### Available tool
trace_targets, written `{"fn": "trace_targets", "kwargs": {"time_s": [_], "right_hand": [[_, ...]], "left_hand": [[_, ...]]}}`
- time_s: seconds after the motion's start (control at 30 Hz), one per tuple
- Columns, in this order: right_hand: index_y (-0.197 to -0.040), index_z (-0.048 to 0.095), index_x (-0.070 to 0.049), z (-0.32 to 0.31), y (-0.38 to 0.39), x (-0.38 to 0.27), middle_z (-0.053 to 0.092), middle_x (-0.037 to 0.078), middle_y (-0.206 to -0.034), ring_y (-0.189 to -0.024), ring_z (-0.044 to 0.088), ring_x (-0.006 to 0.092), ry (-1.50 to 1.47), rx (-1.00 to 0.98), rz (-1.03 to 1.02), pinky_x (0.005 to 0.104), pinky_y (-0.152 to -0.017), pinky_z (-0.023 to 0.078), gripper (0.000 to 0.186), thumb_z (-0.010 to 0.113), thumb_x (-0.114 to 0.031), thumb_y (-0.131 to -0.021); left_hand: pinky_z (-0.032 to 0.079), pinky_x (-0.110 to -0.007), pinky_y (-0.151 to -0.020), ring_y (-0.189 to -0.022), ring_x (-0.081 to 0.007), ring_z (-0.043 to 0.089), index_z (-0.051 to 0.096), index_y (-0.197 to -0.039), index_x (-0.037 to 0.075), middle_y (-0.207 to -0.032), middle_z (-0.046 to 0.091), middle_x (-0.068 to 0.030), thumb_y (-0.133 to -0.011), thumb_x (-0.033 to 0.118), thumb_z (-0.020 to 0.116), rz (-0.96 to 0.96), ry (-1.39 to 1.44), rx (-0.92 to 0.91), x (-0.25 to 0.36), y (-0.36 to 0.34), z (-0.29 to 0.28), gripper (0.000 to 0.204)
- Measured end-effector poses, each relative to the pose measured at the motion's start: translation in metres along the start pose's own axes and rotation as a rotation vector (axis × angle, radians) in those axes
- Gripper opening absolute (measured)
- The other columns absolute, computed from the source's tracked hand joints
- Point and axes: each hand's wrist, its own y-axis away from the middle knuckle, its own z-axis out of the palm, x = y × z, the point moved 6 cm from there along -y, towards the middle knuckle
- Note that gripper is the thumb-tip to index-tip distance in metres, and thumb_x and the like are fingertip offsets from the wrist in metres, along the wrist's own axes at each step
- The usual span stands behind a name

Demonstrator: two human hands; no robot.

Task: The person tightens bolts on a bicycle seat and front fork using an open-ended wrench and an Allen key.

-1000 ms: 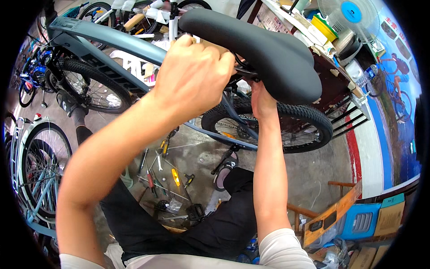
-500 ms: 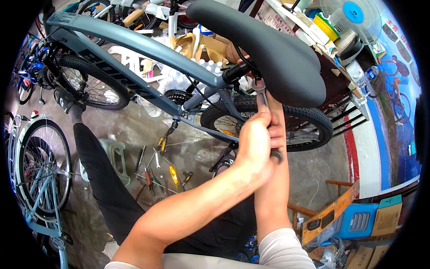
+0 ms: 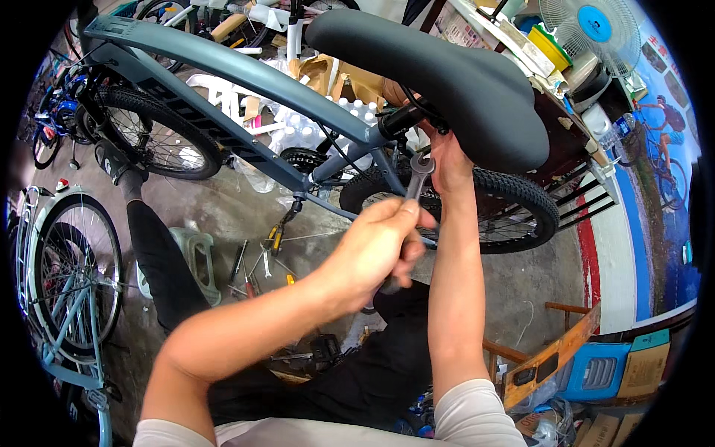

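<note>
Fingers (image 3: 406, 223) of left hand (image 3: 369, 257) grip wrench (image 3: 417, 173); right hand (image 3: 449, 158) under saddle (image 3: 447, 74).

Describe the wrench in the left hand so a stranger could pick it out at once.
Find the grey bicycle frame and its big black saddle. Just beneath the saddle's underside, the left hand holds a slim silver wrench upright, its open jaw end on top, beside the right hand. Unlike the tools scattered on the floor, it is raised in the air.
</note>
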Motion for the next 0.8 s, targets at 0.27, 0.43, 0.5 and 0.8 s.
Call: {"fn": "trace_targets", "kwargs": {"time_s": [0.27,0.43,0.5,0.8], "right_hand": [[-0.137,0.055,-0.006,0.006,0.006,0.0,0.064,0.01,-0.132,-0.121,0.063,0.0248,-0.027,0.001,-0.007,0.042,-0.108,0.046,0.044,0.045,-0.038,-0.109],[-0.138,0.053,-0.005,0.002,0.009,0.005,0.06,0.01,-0.136,-0.126,0.058,0.0225,-0.042,0.065,0.042,0.0407,-0.109,0.045,0.043,0.044,-0.036,-0.11],[-0.138,0.053,-0.005,0.002,0.009,0.005,0.059,0.009,-0.137,-0.127,0.056,0.0214,-0.046,0.063,0.054,0.0403,-0.11,0.045,0.043,0.044,-0.036,-0.11],[-0.135,0.055,-0.004,-0.002,0.007,0.006,0.061,0.008,-0.133,-0.122,0.059,0.0196,-0.048,0.059,0.036,0.0384,-0.106,0.047,0.038,0.042,-0.03,-0.111]], "left_hand": [[0.05,-0.046,-0.054,-0.064,-0.0352,0.067,0.06,-0.088,0.005,-0.073,0.065,-0.014,-0.095,0.019,0.062,1.053,-1.743,0.411,0.108,0.006,-0.027,0.016],[0.052,-0.045,-0.055,-0.062,-0.0347,0.067,0.061,-0.085,0.004,-0.075,0.067,-0.0138,-0.094,0.017,0.062,1.14,-1.91,0.387,0.125,-0.01,-0.018,0.016],[0.052,-0.046,-0.056,-0.063,-0.0356,0.068,0.06,-0.085,0.004,-0.076,0.068,-0.0146,-0.094,0.017,0.061,1.069,-1.882,0.406,0.12,-0.011,-0.016,0.016],[0.05,-0.054,-0.064,-0.075,-0.0444,0.066,0.057,-0.088,0.003,-0.077,0.066,-0.0208,-0.097,0.019,0.059,0.907,-1.366,0.487,0.079,-0.032,-0.03,0.019]]}}
